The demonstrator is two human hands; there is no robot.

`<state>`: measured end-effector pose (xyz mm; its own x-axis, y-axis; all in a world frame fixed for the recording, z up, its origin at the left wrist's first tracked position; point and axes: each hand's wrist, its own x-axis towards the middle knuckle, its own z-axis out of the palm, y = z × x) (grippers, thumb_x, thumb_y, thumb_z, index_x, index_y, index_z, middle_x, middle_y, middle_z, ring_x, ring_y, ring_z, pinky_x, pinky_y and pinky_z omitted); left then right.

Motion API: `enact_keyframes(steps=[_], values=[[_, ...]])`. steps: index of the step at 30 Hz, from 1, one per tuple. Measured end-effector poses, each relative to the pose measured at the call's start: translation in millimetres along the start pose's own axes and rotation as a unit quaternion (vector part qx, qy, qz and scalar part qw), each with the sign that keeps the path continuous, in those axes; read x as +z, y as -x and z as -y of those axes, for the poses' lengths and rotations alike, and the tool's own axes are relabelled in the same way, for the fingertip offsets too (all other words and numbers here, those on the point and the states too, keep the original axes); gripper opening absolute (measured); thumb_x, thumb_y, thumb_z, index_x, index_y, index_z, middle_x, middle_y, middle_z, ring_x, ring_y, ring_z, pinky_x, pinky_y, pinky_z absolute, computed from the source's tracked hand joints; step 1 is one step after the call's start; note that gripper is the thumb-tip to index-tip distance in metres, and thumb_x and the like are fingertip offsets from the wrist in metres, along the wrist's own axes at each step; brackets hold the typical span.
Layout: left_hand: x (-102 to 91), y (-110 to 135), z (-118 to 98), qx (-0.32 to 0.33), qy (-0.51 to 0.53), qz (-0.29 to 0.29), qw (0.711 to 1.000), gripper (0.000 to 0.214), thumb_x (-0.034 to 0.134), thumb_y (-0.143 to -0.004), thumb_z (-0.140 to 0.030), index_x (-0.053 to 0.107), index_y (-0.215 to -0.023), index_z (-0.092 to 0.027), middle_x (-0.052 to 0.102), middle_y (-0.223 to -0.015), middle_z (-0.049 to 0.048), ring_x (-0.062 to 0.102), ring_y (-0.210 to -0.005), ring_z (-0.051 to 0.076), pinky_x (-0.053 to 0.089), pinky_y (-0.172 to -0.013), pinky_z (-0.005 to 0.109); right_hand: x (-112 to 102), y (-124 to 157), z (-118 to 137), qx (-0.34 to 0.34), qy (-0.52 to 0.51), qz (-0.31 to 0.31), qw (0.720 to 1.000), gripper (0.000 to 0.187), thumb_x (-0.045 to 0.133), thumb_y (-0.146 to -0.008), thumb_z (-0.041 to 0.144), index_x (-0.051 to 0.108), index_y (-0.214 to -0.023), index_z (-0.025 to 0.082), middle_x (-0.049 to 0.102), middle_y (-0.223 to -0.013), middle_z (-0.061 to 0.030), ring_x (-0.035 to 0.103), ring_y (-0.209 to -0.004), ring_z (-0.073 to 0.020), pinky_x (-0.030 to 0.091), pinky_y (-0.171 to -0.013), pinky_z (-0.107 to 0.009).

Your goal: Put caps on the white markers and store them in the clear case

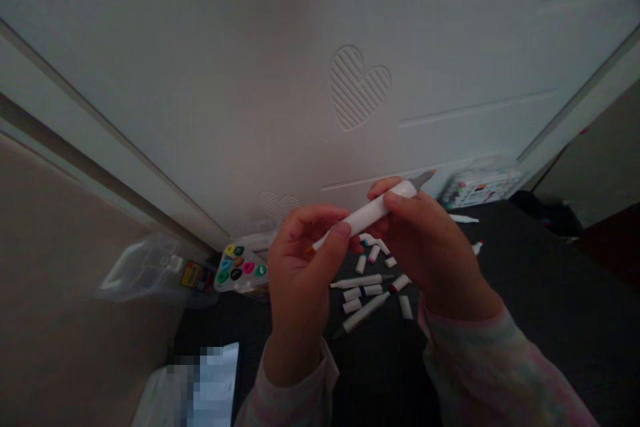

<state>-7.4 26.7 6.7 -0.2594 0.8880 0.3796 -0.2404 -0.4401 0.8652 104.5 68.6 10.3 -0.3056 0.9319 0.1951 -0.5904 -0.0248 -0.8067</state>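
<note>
A white marker pen (369,215) is held up slantwise between both hands over the dark table. Thumb and fingers of my left hand (305,253) grip its lower left end, where a bit of orange shows. At the upper right end, my right hand (430,240) pinches the white barrel, and a grey tapered tip (424,180) sticks out past the fingers. Beneath the hands lie an uncapped marker (367,313), another marker (363,281) and several loose white caps (352,305), some with coloured ends.
To the left stands a clear case of markers (243,265) with coloured ends up, beside a transparent lid (145,270). A phone (215,387) lies at lower left. Another clear package (483,183) leans by the white panel (240,80) behind the dark table (540,280).
</note>
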Motion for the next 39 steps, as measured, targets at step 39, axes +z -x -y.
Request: enact_keyframes(steps=[39], values=[[1.4,-0.1,0.5,0.000,-0.006,-0.007,1.000,0.011,0.058,-0.073,-0.012,0.060,-0.080,-0.020,0.060,-0.071,-0.0028,0.056,-0.059,0.007,0.047,-0.057,0.018,-0.2,-2.2,0.9,-0.002,0.024,-0.005,1.000,0.009,0.058,-0.071,0.027,0.058,-0.075,0.019,0.045,-0.054,0.0043,0.044,-0.053,-0.0087,0.034,-0.052,-0.024]])
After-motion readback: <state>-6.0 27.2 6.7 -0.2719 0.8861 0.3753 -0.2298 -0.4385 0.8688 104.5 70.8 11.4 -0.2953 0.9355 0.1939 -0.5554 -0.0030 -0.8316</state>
